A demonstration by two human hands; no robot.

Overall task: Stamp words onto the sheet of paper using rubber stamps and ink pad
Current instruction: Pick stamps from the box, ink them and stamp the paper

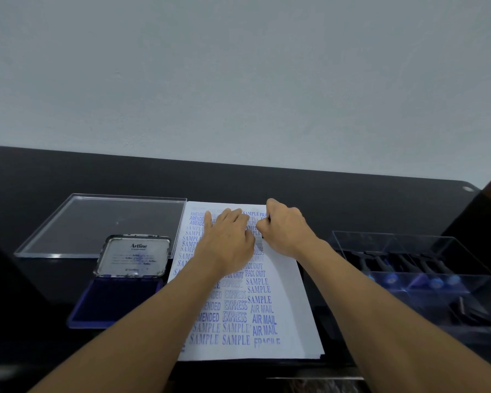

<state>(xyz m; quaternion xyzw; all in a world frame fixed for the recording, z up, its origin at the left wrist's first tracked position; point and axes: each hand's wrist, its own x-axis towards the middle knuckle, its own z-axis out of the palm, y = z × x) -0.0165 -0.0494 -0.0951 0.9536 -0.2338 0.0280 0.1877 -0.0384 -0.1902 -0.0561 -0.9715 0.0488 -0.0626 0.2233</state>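
Note:
A white sheet of paper (291,304) lies on the black table, covered with blue stamped words such as SAMPLE, EXPRESS and AIR MAIL. My left hand (227,236) rests flat on the upper part of the sheet with its fingers spread. Beside it, my right hand (285,228) is curled around a dark rubber stamp (268,219) held down on the paper near its top right; the stamp is almost fully hidden by the fingers. The open ink pad (115,303) with its blue felt lies to the left of the sheet.
The ink pad's metal Artline lid (133,256) stands tilted up behind the felt. A clear plastic lid (97,222) lies at the back left. A clear compartment box (408,268) holding several dark stamps sits to the right of the paper.

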